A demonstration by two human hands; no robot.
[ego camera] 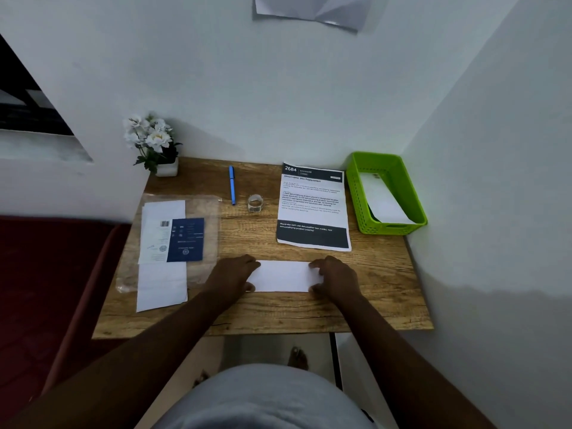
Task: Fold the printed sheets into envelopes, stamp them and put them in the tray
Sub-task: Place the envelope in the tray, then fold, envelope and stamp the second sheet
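Pressing down with curled fingers on both short ends of a folded white sheet (284, 275): left hand (236, 275) on its left end, right hand (335, 278) on its right end, the paper lying flat near the front edge of a wood-grain table (383, 292). Far left, a dark red surface (46, 274) below a pale wall (216, 88). At the table's back left corner, white flowers in a small white pot (154, 144). Below those, a clear plastic sleeve (173, 239) with white envelopes and a dark blue card inside, one white piece sticking out toward the front edge. Further right, a blue pen (231, 184) lying nearly front-to-back, and just beside it a small roll of stamps (255, 202). Behind the folded sheet, a printed sheet (312, 209) with dark bands at top and bottom, flat on the wood. At the back right corner, against the side wall, a green perforated tray (356, 193) holding white paper. High on the back wall, a creased grey sheet (312, 10).
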